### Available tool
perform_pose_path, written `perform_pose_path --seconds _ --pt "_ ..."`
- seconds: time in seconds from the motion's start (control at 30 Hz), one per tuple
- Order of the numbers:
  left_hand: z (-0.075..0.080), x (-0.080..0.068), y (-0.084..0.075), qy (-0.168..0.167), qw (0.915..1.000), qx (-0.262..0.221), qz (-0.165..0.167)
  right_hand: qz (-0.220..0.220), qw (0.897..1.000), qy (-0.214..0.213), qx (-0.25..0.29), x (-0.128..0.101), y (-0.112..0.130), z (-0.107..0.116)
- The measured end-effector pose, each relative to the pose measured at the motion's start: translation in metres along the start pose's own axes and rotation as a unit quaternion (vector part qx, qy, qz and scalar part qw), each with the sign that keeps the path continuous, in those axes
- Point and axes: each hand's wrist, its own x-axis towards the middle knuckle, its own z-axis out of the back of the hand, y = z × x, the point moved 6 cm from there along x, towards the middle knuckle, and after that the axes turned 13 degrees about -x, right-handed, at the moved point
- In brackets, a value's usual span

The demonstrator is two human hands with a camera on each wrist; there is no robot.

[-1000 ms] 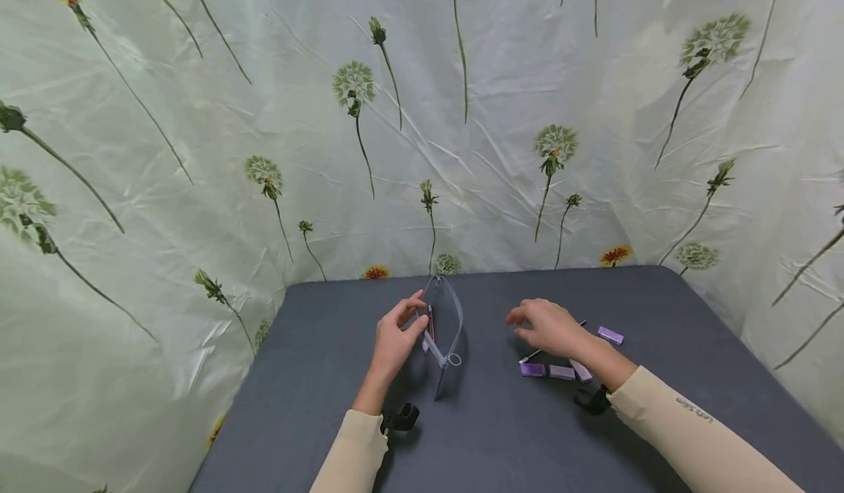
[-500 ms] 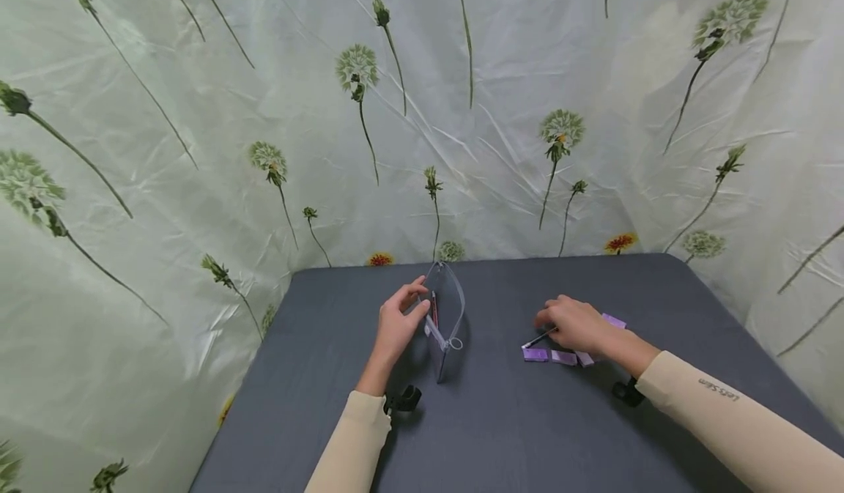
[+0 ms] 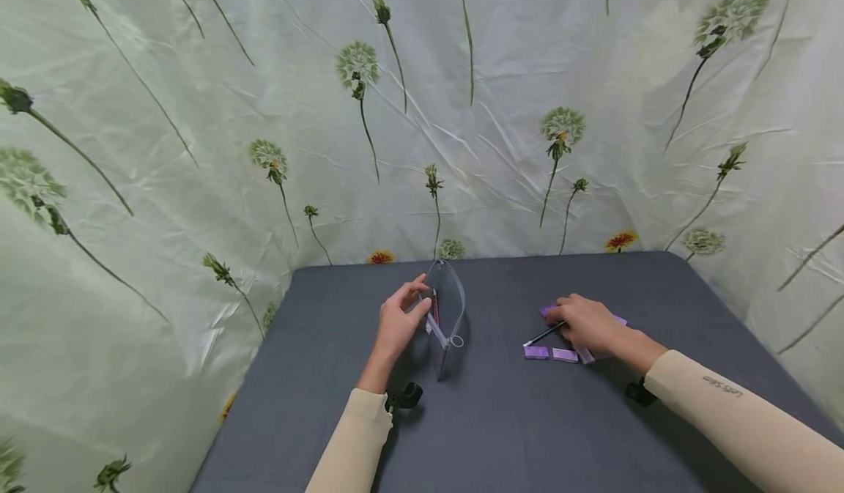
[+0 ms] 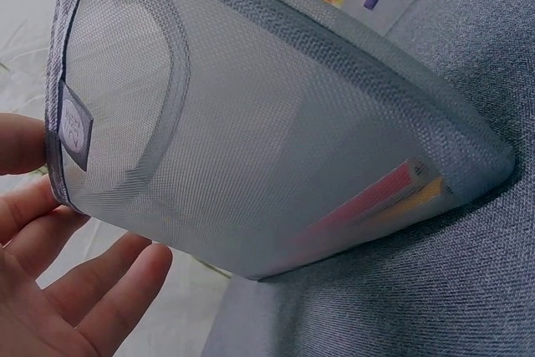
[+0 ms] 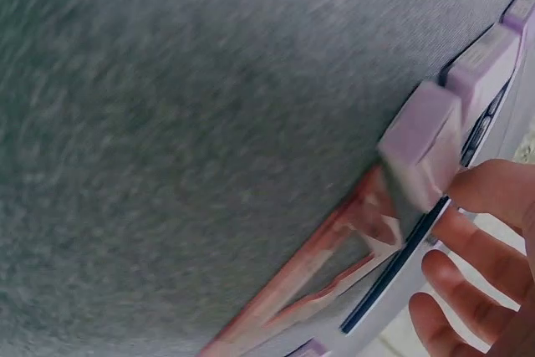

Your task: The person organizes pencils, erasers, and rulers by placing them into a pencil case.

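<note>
Right hand [image 3: 583,323] was curled over a thin black pen [image 3: 542,335] among the purple erasers [image 3: 536,352] on the grey table [image 3: 501,434]; a firm pinch near the pen's middle was judged best. The mesh pouch [image 3: 445,317] was held upright by the left hand [image 3: 397,326], fingers gripping its edge. Red and yellow pencils [image 4: 380,202] were seen inside.

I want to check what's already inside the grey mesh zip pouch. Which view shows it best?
The left wrist view: the grey mesh zip pouch fills the frame, red and yellow items visible through the mesh. The head view shows it small, standing by the left hand. The right wrist view misses it.
</note>
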Motion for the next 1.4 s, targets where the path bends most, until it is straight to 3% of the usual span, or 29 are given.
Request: perform_pose_path --seconds 0.13,0.4,0.83,1.17,1.4 --pt "-0.002 0.000 -0.002 0.003 1.0000 0.004 -0.007 -0.020 1.000 -0.009 0.008 -0.004 -0.011 0.000" --pt "-0.003 -0.002 -0.002 0.003 1.0000 0.002 -0.005 -0.019 0.999 -0.026 0.020 -0.007 -0.019 -0.005" --pt "-0.002 -0.003 0.001 -0.003 0.9999 0.002 -0.011 0.017 0.999 -0.025 -0.016 -0.006 -0.018 -0.006" --pt "-0.001 -0.006 0.002 0.010 0.9999 -0.009 -0.001 0.024 1.000 -0.005 -0.017 -0.010 -0.014 -0.003" --pt "0.000 -0.004 0.001 0.005 0.9997 -0.020 -0.014 0.016 1.000 -0.011 -0.019 -0.008 -0.013 0.009"
